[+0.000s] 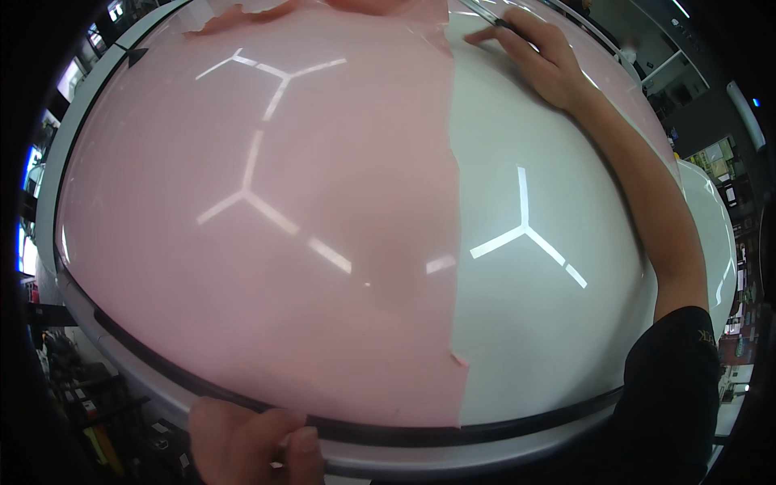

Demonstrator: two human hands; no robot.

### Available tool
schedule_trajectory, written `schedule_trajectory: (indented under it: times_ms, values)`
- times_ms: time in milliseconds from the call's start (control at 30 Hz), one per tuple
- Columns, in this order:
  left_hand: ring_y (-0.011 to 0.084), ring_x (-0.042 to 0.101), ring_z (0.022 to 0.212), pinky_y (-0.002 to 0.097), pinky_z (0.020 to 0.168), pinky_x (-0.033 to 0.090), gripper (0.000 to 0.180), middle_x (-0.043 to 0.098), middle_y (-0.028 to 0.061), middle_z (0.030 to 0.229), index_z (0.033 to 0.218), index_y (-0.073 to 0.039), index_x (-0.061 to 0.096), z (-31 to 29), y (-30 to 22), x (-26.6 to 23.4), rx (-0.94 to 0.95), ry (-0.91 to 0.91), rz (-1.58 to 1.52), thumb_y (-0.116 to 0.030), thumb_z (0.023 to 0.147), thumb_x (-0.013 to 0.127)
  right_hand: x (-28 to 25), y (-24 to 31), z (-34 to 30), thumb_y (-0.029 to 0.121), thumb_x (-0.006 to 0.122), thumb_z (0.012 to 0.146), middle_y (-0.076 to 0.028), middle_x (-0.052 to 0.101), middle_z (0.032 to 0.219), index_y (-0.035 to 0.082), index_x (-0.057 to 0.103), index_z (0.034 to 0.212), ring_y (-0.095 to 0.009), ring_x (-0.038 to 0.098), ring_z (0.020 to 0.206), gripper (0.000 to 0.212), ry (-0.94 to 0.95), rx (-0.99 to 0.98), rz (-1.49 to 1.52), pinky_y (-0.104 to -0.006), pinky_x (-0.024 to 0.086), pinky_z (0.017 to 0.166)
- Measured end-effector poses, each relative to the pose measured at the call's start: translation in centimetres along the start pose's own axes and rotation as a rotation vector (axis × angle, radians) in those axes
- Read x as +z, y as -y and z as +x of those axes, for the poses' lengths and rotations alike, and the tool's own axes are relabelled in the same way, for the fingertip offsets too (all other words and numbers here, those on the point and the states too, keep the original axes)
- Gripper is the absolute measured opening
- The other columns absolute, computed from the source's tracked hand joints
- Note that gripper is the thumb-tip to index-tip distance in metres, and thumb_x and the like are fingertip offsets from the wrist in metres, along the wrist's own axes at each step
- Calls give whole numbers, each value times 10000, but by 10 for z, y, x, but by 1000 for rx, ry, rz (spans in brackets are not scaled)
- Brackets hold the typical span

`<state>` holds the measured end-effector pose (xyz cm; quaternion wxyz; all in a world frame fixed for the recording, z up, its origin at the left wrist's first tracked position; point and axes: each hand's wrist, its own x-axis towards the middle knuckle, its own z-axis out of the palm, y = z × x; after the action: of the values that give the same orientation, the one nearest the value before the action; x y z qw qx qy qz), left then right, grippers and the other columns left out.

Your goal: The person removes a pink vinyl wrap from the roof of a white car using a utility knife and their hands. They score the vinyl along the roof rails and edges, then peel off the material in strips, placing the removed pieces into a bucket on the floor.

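L hand (pixel 242 443) near left at silver rail (pixel 485 457), fingers curled; can't tell if it's gripping anything. Pink film (pixel 283 323) covers left + mid of white panel (pixel 550 339), its right edge running near to far; panel bare right of it. Far right, R hand (pixel 540 56) grasps thin tool (pixel 483 11) nr film edge.

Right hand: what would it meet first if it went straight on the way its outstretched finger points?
Probably the pink film, whose edge lies just left of the right hand; depth is unclear, so it might pass above rather than touch.
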<state>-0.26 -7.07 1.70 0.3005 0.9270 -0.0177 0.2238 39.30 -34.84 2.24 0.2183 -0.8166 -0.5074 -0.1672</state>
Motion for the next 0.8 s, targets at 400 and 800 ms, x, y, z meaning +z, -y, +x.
schedule_trajectory:
  times_ms: [400, 800]
  values:
    - [273, 559, 717, 369, 629, 425, 81, 591, 93, 815, 747, -20, 675, -29, 19, 21, 54, -229, -39, -52, 704, 736, -30, 139, -34, 135, 646, 1002, -40, 684, 995, -2, 684, 1152, -89, 562, 861, 207, 167, 125, 624, -246, 450, 775]
    - [239, 509, 708, 343, 620, 383, 86, 573, 78, 828, 712, -35, 646, -31, 14, 31, 38, -267, 14, -50, 735, 727, -2, 190, -18, 156, 834, 714, -2, 618, 833, 92, 746, 941, -201, 567, 724, 252, 458, -533, 267, -389, 437, 769]
